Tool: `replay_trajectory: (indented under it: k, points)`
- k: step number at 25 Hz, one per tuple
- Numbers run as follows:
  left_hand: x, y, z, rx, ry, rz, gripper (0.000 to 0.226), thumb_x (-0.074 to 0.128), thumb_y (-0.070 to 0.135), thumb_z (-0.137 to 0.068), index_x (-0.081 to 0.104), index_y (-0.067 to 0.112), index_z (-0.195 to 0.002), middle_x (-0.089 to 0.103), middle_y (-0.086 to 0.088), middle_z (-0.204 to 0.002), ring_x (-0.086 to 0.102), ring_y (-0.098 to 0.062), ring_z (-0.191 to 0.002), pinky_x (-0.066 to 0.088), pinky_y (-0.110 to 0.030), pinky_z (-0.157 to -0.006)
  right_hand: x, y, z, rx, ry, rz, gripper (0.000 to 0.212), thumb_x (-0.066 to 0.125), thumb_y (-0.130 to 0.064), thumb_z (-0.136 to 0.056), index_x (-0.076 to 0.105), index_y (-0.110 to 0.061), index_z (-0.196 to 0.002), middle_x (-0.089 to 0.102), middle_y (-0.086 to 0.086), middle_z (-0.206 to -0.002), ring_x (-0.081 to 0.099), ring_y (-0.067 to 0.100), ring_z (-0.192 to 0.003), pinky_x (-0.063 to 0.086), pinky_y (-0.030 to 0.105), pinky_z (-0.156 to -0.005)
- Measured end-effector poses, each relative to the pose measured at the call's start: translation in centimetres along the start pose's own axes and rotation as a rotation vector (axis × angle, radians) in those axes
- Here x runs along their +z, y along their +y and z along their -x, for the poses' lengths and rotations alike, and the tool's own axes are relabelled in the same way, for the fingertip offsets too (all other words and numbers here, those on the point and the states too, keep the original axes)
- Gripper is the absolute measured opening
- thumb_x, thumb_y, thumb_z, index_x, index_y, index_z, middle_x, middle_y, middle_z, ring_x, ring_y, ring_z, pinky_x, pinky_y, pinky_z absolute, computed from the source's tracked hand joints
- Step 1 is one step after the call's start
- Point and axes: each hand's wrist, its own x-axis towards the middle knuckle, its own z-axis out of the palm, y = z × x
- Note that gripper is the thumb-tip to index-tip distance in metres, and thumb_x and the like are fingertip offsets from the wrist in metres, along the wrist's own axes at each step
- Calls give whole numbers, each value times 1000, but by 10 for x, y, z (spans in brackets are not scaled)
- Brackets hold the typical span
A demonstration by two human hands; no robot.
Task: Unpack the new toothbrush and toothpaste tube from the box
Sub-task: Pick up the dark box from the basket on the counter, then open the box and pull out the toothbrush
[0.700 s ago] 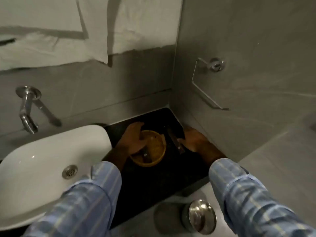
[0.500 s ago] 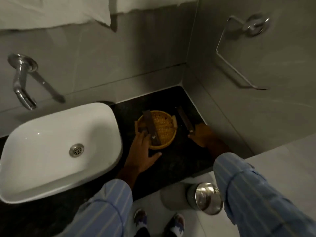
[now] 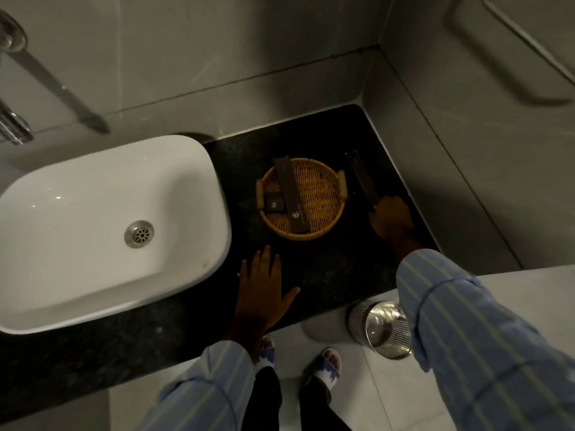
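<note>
A round wicker basket (image 3: 323, 194) sits on the black counter. Across it lies a long dark box (image 3: 289, 191), and a small dark square box (image 3: 273, 205) rests at its left side. A second long dark box (image 3: 362, 178) lies to the right of the basket, and my right hand (image 3: 390, 219) is closed on its near end. My left hand (image 3: 263, 287) lies flat on the counter in front of the basket, fingers spread, holding nothing. No toothbrush or toothpaste tube shows outside a box.
A white basin (image 3: 102, 231) with a metal drain fills the left of the black counter (image 3: 326, 269); a chrome tap (image 3: 12, 119) juts from the wall. Grey walls close the back and right. A steel bin (image 3: 381, 328) and my sandalled feet are on the floor below.
My left hand has pulled back off the basket toward the counter's front edge. My right hand stays on the box beside the basket. The camera has tilted further down.
</note>
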Motion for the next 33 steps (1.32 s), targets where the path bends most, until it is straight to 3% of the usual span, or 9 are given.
replay_trajectory:
  k: [4,7,10,14,18,22,24,27,33]
  points:
    - [-21,4,-3,30,13,39,88,31,73,-89,37,11,-151,28,-14,-163,20,-31,-152,13,-52,-124,-14,3,14,-2,-23,-50,35,59,-22,-95,64,5,-117,64,26,-117,64,43,-105,55,45,-81]
    - [-54,7,-7,150,98,134,81,37,69,-90,45,9,-145,40,-13,-155,33,-30,-146,26,-47,-121,-35,7,29,-13,-16,-62,32,60,-23,-95,66,5,-108,67,27,-110,64,40,-91,50,41,-72]
    - [-108,13,-25,242,169,274,75,45,65,-91,45,12,-143,48,-9,-147,43,-26,-137,39,-39,-114,-65,7,46,-33,10,-116,34,63,-23,-91,66,6,-109,67,28,-112,65,43,-101,54,43,-81]
    - [-208,39,-57,209,212,476,75,58,53,-92,36,12,-151,35,-12,-157,31,-30,-146,29,-47,-120,-113,-6,80,-97,95,-172,34,65,-25,-88,68,2,-110,69,25,-114,65,40,-104,53,38,-83]
    - [-319,71,-61,52,138,776,73,57,54,-93,39,11,-150,42,-14,-155,42,-33,-140,36,-48,-115,-161,-17,110,-205,206,-219,46,67,-27,-88,61,-1,-126,60,23,-130,57,38,-120,46,39,-98]
    - [-409,81,-38,84,-62,1280,50,57,22,-99,49,-9,-137,55,-30,-141,57,-42,-126,54,-47,-101,-211,-21,134,-275,249,-227,48,68,-26,-88,59,-1,-128,59,21,-132,56,34,-123,45,37,-99]
    - [-436,83,-26,150,-78,1263,45,57,13,-98,51,-15,-133,57,-33,-136,59,-43,-124,60,-37,-87,-233,-21,145,-293,287,-232,44,69,-24,-86,62,-1,-123,63,21,-127,59,34,-118,47,36,-92]
    - [-464,84,-14,253,-104,1264,43,59,10,-96,53,-16,-130,57,-36,-134,66,-40,-112,60,-39,-88,-262,-21,161,-306,343,-196,37,70,-24,-83,67,-3,-114,68,20,-117,63,36,-110,48,34,-83]
    - [-502,78,-6,375,-53,1109,34,63,5,-90,62,-15,-118,67,-32,-117,71,-24,-89,60,-27,-73,-292,-20,180,-310,430,-240,26,72,-21,-77,70,-9,-100,72,15,-99,67,32,-96,42,24,-70]
